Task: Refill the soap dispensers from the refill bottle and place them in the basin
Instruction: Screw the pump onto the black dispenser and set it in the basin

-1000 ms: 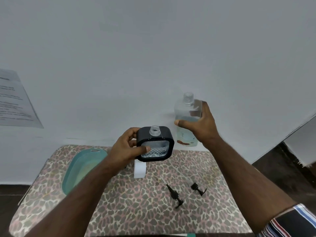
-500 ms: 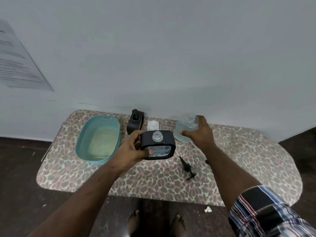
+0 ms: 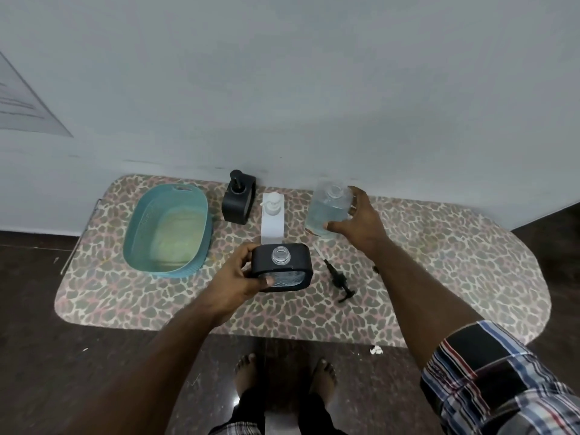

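My left hand grips a black square soap dispenser above the table's front middle; its clear neck is open, with no pump on it. My right hand is wrapped around the clear refill bottle, which holds pale blue liquid, has no cap and stands at the back of the table. A second black dispenser and a white dispenser, both with pumps on, stand near the wall. The teal basin sits at the left with no dispenser in it.
A loose black pump lies on the leopard-print table, right of the held dispenser. Another small black part shows beside my right forearm. My bare feet are on the dark floor below the table edge.
The view has tilted down. My right hand has lowered the refill bottle from the air to the back of the table. My left hand has brought the black dispenser lower.
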The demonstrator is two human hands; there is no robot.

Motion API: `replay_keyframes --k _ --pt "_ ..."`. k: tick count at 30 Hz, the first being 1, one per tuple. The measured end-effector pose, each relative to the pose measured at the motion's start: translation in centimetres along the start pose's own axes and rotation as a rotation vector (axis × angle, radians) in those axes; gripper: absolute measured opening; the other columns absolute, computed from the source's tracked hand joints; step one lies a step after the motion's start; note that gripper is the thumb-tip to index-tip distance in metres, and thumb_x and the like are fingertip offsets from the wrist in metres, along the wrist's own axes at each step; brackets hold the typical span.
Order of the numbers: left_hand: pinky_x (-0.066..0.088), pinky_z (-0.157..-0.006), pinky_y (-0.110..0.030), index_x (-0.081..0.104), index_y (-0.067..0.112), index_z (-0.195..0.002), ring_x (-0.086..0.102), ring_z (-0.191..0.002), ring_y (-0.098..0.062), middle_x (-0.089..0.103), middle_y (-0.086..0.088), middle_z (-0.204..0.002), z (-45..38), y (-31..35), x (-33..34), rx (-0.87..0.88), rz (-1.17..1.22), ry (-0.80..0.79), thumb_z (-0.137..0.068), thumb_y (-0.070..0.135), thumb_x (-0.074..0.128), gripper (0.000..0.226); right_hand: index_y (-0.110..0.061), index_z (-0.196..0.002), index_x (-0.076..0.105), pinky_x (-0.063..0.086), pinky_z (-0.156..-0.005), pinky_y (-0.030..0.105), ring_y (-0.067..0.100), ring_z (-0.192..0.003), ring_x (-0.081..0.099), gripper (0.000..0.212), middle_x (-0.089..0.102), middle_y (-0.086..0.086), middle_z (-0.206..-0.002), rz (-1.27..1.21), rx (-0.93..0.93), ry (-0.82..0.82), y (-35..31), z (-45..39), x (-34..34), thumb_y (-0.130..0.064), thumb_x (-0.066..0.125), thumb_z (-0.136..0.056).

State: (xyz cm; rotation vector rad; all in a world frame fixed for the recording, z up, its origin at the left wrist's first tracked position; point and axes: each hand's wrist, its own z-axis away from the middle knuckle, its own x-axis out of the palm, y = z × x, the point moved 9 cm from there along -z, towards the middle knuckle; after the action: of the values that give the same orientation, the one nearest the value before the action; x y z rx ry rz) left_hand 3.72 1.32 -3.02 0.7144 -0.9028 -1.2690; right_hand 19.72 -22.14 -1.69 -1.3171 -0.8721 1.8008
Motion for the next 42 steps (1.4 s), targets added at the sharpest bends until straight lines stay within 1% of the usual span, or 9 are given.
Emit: replay_keyframes --k 4,7,12,19,23,30,33,36,42 --pt "0.060 -0.075 -0.027 0.057 0.017 -0.124 0.069 -0.111 -0.023 0.063 0.000 -0.127 0.1 0.3 0.3 0.001 -0.010 -0.009 -0.084 -0.019 0.068 0.056 -0.015 -0.127 0.051 0.056 -0.082 0.033 0.018 -0.096 0.063 0.061 0.063 0.000 -0.107 -0.034 0.177 0.088 3.8 2.5 -1.1 -0.012 0.085 -0.076" --pt "0.061 -0.076 -0.027 0.054 0.014 -0.130 0.068 -0.113 -0.023 0.062 -0.002 -0.131 0.0 0.8 0.4 0.004 -0.018 -0.007 -0.085 -0.018 0.068 0.058 -0.014 -0.111 0.057 0.049 -0.066 0.029 0.018 -0.083 0.063 0.034 0.064 0.000 -0.095 0.201 0.298 -0.125 8.2 5.8 1.6 -0.024 0.078 -0.086" --pt "0.060 -0.091 -0.043 0.055 0.017 -0.131 0.067 -0.119 -0.028 0.062 -0.002 -0.132 -0.4 1.6 0.6 0.010 -0.035 -0.006 -0.084 -0.018 0.069 0.060 -0.011 -0.106 0.065 0.043 -0.066 0.030 0.025 -0.084 0.065 0.028 0.069 0.009 -0.098 0.471 0.152 -0.130 9.9 7.4 3.7 -0.020 0.076 -0.083" --pt "0.061 -0.077 -0.029 0.057 0.019 -0.127 0.069 -0.112 -0.022 0.064 0.003 -0.127 0.6 3.9 0.3 0.047 -0.057 -0.013 -0.084 -0.017 0.070 0.057 -0.013 -0.097 0.052 0.057 -0.067 0.043 0.024 -0.069 0.062 0.037 0.056 0.010 -0.087 -0.270 0.269 0.035 5.9 9.3 0.4 -0.001 0.081 -0.079" --pt "0.062 -0.077 -0.030 0.056 0.019 -0.128 0.069 -0.113 -0.025 0.066 0.003 -0.124 1.5 6.1 -0.3 0.086 -0.089 -0.008 -0.083 -0.015 0.072 0.059 -0.006 -0.105 0.060 0.060 -0.065 0.035 0.030 -0.076 0.073 0.030 0.070 0.013 -0.085 -0.630 0.226 -0.036 -1.1 12.7 -2.9 -0.002 0.078 -0.082" --pt "0.064 -0.086 -0.044 0.060 0.025 -0.120 0.069 -0.113 -0.028 0.067 -0.003 -0.120 2.1 11.6 0.9 0.197 -0.116 -0.029 -0.082 -0.013 0.075 0.055 -0.004 -0.108 0.073 0.062 -0.064 0.027 0.033 -0.082 0.076 0.021 0.075 0.015 -0.102 -0.820 0.124 -0.092 -11.9 14.2 -6.6 -0.013 0.066 -0.090" --pt "0.061 -0.087 -0.057 0.061 0.025 -0.121 0.070 -0.112 -0.031 0.068 -0.006 -0.125 2.3 13.3 1.3 0.241 -0.147 -0.040 -0.083 -0.009 0.076 0.053 0.003 -0.123 0.067 0.063 -0.075 0.029 0.037 -0.096 0.074 0.048 0.070 0.020 -0.121 -0.989 0.056 -0.225 -14.8 14.6 -7.0 -0.017 0.078 -0.080" --pt "0.063 -0.068 -0.033 0.059 0.020 -0.126 0.073 -0.102 -0.019 0.065 -0.008 -0.129 2.7 14.6 1.6 0.263 -0.105 -0.069 -0.084 -0.010 0.074 0.053 0.003 -0.128 0.063 0.060 -0.085 0.027 0.033 -0.104 0.072 0.079 0.067 0.019 -0.129 -0.996 -0.051 -0.334 -16.9 15.3 -7.2 -0.011 0.095 -0.057" --pt "0.060 -0.065 -0.028 0.060 0.021 -0.123 0.073 -0.102 -0.023 0.066 -0.009 -0.129 2.7 15.3 1.8 0.260 -0.111 -0.070 -0.083 -0.009 0.076 0.053 -0.007 -0.106 0.073 0.057 -0.069 0.019 0.018 -0.077 0.073 0.039 0.076 0.005 -0.091 -0.742 -0.136 -0.048 -19.3 15.0 -8.6 -0.006 0.075 -0.067"
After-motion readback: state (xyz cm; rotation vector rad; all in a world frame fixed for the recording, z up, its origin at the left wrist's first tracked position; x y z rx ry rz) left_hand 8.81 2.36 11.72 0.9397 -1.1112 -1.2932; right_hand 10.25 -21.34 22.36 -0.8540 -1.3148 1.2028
